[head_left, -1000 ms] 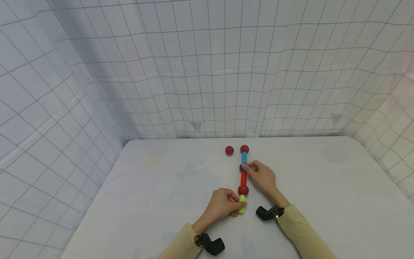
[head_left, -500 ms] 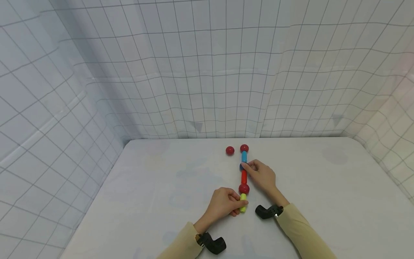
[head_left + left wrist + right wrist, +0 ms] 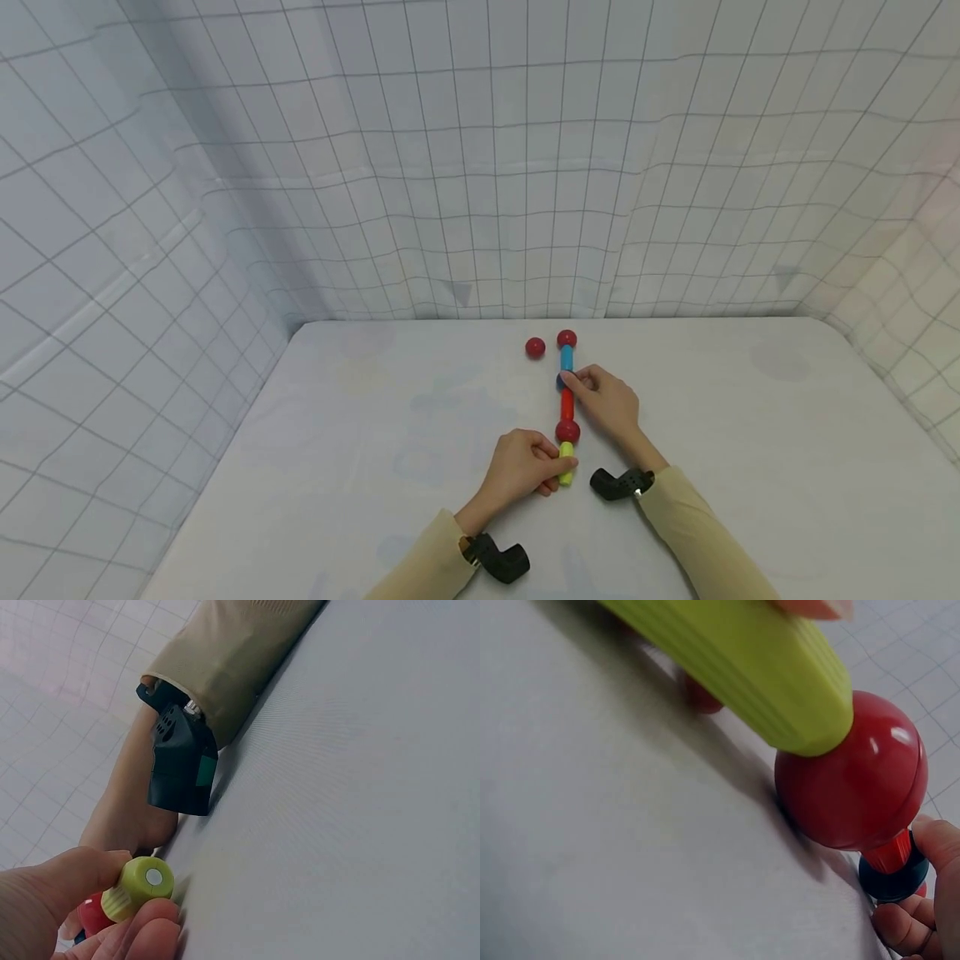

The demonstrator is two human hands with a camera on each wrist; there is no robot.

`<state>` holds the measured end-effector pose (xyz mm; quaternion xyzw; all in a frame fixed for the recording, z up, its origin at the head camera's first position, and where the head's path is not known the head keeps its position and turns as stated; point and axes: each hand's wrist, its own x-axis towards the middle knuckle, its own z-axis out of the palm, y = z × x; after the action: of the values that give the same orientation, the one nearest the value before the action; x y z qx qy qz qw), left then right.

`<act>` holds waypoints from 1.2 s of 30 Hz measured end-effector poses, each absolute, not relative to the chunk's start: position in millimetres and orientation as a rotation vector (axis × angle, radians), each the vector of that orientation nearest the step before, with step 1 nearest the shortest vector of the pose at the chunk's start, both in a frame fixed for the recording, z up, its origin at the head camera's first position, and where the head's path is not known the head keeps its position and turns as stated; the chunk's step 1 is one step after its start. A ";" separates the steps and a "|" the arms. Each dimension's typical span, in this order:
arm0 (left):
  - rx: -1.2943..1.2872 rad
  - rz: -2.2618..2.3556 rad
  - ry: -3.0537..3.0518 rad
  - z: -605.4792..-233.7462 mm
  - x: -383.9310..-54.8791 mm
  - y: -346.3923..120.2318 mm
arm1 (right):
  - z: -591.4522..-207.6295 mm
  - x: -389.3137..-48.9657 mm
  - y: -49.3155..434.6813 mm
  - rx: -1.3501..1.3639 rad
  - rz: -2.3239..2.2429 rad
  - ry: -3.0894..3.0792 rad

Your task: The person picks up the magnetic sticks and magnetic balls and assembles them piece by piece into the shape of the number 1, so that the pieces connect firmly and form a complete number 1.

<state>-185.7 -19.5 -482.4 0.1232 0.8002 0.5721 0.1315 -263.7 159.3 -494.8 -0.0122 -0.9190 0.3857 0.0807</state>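
Observation:
A straight chain of balls and rods lies on the white table. My left hand [image 3: 519, 467] pinches the yellow-green rod [image 3: 566, 477] at its near end between thumb and fingers. That rod meets a red ball [image 3: 855, 772], and beyond it comes a red rod [image 3: 567, 405]. My right hand [image 3: 609, 404] pinches the dark blue ball [image 3: 892, 876] in the middle of the chain. Past it run a light blue rod [image 3: 567, 357] and another red ball [image 3: 567, 338] at the far end. In the left wrist view the yellow-green rod's free end [image 3: 154, 877] shows a pale round spot.
A loose red ball [image 3: 536, 347] sits left of the chain's far end. The white table [image 3: 360, 450] backs onto a hanging grid-patterned sheet [image 3: 480, 167], which also encloses both sides. Black wrist cameras [image 3: 506, 562] hang near the tabletop.
Both hands and the chain have shifted slightly forward, away from the person. The near end has swung a little to the right, so the chain lies straighter. Both grips stay the same.

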 end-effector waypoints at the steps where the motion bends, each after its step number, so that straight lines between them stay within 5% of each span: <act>1: 0.353 1.656 2.329 -482.4 -185.8 -19.2 | -494.9 -264.1 159.0 -0.036 1.147 -2.747; 36: 0.294 1.720 2.291 -485.2 -188.7 -13.5 | -496.6 -270.3 158.7 -0.029 1.129 -2.726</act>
<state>-188.7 -13.5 -485.2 0.1011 0.7888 0.5921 0.1304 -270.3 158.7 -496.6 -0.0097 -0.9197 0.3807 0.0951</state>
